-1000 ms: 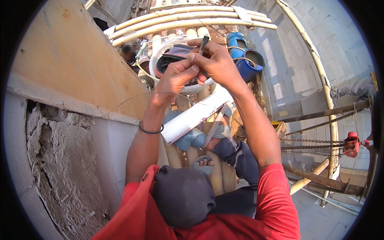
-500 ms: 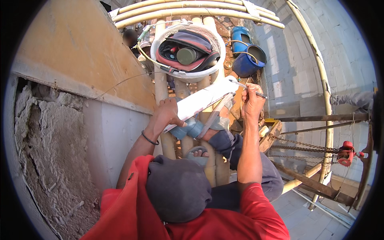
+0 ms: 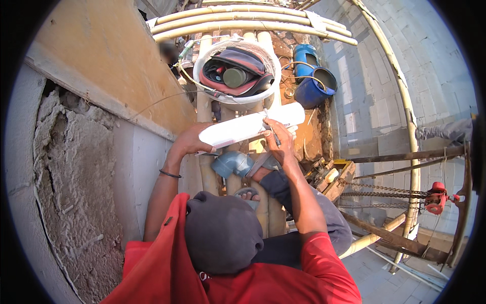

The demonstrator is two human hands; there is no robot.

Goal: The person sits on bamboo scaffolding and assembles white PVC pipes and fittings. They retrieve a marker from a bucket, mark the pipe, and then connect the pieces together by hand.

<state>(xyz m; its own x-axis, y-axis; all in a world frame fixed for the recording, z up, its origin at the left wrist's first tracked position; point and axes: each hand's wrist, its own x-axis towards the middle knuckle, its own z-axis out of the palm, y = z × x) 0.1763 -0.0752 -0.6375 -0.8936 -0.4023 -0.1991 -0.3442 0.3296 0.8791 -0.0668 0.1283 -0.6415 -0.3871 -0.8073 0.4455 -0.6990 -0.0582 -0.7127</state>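
Note:
A white plastic pipe [image 3: 238, 127] lies crosswise in front of me, its right end raised a little toward the far side. My left hand [image 3: 194, 139] grips its left end, the fingers partly hidden behind it. My right hand [image 3: 280, 142] pinches a dark pen [image 3: 276, 136] close over the pipe, right of its middle. Whether the tip touches the surface is hard to tell. Just below the pipe sits a blue-grey pipe elbow [image 3: 233, 164], near my sandalled foot [image 3: 248, 194].
Beyond the pipe stands a white bucket [image 3: 238, 104] holding an open dark-and-red bag [image 3: 248, 61]. Blue containers [image 3: 314, 88] are at the far right. Bamboo poles [image 3: 253, 25] form a rail and the footing. A red chain hoist [image 3: 436, 197] hangs right; a rough wall [image 3: 76, 202] rises left.
The pipe has turned to lie more level. My left hand has shifted left with it, and my right hand has moved left and nearer with the pen, from the far end toward the middle.

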